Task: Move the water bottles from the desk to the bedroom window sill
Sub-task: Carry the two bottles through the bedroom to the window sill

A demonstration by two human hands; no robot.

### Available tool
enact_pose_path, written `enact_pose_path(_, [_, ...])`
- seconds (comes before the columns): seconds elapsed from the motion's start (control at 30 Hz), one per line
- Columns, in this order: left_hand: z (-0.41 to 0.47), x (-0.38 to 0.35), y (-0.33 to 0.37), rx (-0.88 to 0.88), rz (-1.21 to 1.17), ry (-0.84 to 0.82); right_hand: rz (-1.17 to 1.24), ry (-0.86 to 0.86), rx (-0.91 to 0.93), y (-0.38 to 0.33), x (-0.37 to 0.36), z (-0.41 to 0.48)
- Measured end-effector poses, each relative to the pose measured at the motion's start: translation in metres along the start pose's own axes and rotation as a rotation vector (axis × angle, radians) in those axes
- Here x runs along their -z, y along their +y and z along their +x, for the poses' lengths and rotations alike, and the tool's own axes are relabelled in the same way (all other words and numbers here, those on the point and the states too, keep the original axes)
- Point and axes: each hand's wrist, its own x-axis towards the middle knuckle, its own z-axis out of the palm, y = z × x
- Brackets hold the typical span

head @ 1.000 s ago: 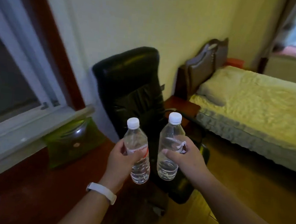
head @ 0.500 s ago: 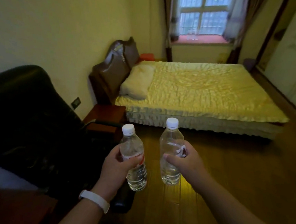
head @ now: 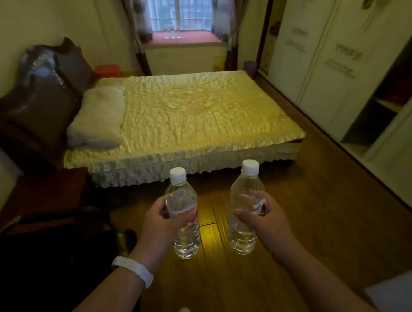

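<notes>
My left hand (head: 161, 223) grips a clear water bottle (head: 183, 232) with a white cap and a red-and-white label, held upright over the wooden floor. My right hand (head: 267, 223) grips a second clear water bottle (head: 242, 232), also upright and white-capped, a little higher and to the right. A white band sits on my left wrist. At the far end of the room is the red window sill (head: 186, 39) below a barred window, with small clear bottles (head: 171, 34) standing on it.
A bed (head: 191, 118) with a yellow cover and a pillow (head: 98, 118) fills the middle, its headboard at the left. A black chair (head: 44, 253) and a dark nightstand (head: 43, 197) are at lower left. White wardrobe doors (head: 337, 57) line the right wall. Wooden floor (head: 321, 206) runs between bed and wardrobe.
The view has swung right from the desk and chair toward the bed and the far window. Both hands keep holding their bottles upright in front of me.
</notes>
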Motion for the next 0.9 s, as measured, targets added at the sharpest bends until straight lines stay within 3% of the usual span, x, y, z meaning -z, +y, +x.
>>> enact_pose_path(0.43, [0.191, -0.040, 0.023, 0.036, -0.026, -0.279, 0.042, 0.315, -0.051, -0.018, 0.004, 0.109])
enact_pose_path(0.73, [0.268, -0.120, 0.031, 0.063, 0.005, -0.444, 0.085, 0.501, -0.093, -0.001, 0.057, 0.165])
enact_pose_path(0.9, [0.316, -0.179, 0.029, 0.060, 0.032, -0.461, 0.145, 0.510, -0.127, 0.017, 0.096, 0.224])
